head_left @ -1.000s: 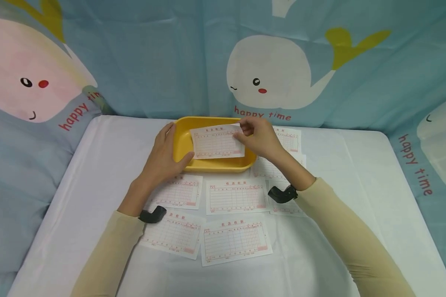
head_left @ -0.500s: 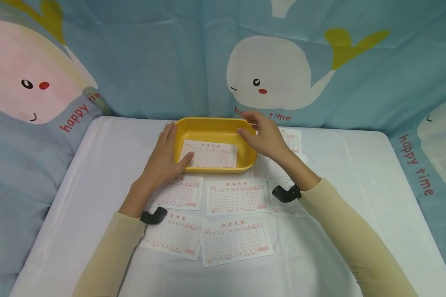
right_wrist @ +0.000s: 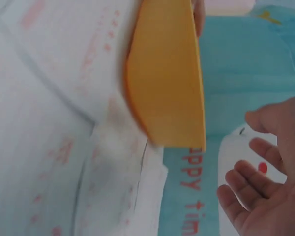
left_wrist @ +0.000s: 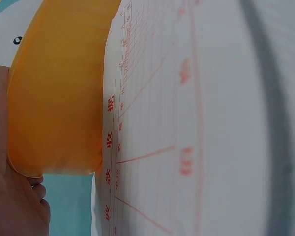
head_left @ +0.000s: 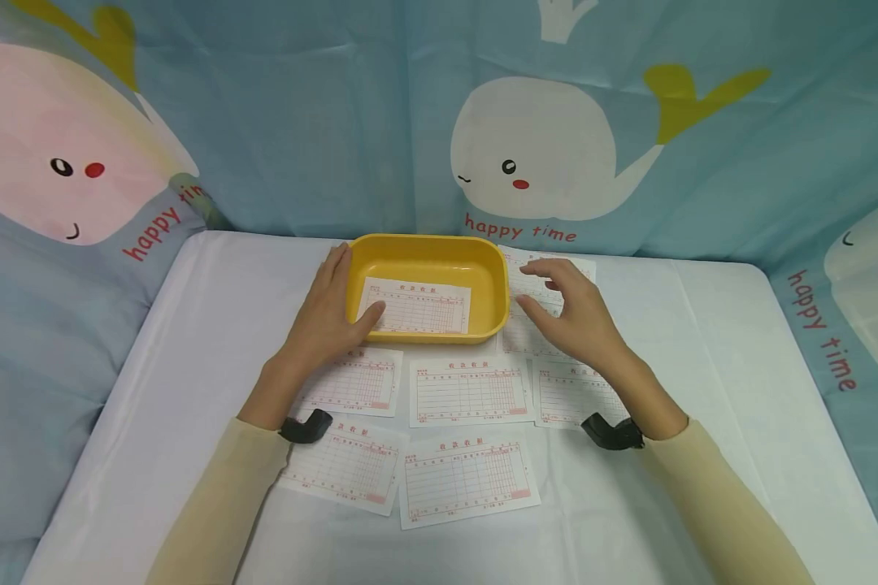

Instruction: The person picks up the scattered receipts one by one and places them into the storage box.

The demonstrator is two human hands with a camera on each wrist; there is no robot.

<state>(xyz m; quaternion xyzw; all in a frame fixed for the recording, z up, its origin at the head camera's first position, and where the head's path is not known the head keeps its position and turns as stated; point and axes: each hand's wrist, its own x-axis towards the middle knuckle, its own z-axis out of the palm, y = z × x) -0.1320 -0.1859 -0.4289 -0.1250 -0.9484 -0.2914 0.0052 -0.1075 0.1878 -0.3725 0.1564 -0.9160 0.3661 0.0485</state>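
Note:
The left hand [head_left: 325, 313] holds the left end of a yellow tray [head_left: 487, 284], its thumb over the front rim and its fingers along the outer side. Inside the tray lies one white slip [head_left: 428, 310] printed in red. The right hand [head_left: 581, 313] hovers to the right of the tray, holding nothing, thumb and fingers apart, above printed slips [head_left: 518, 331]. In the left wrist view the hand [left_wrist: 17, 196] touches the tray's end [left_wrist: 59, 98]. The right wrist view shows the right hand [right_wrist: 273, 189] apart from the tray [right_wrist: 169, 73].
In front of the tray, more slips lie on the white tabletop: a middle one [head_left: 471, 394], one at right [head_left: 574, 398], one at left [head_left: 358, 386], and two nearer the front [head_left: 468, 483], [head_left: 344, 467]. A blue whale-print curtain [head_left: 336, 122] hangs behind.
The right hand has let go of a slip, which now lies in the tray, and has moved right and toward the front, clear of the rim. The left hand has stayed on the tray.

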